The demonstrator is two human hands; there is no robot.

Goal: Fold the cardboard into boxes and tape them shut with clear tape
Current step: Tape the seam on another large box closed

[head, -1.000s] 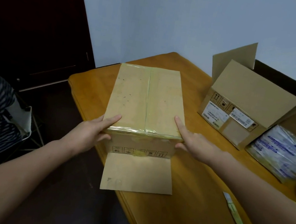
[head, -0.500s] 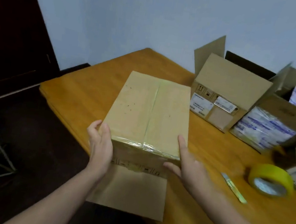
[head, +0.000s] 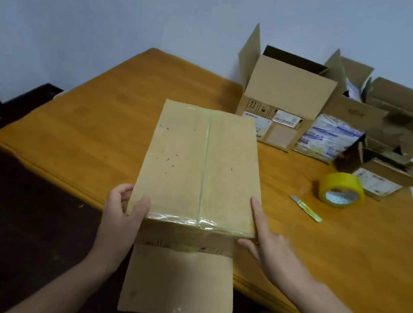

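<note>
So compared to a second ago, the left hand isn't lying flat on the box anymore. Now it grips the near left corner, thumb on top, fingers wrapped round the side. The right hand looks the same as before: fingers straight, pressed flat against the right side.

Count-wise there's one taped box at the near edge of the tabletop, with its loose flap hanging down past that edge. There's also one yellowish tape roll and one small knife, both to the right of the box. I think there are four open boxes crowding the far right corner, one with a plastic-wrapped packet leaning on it.
</note>
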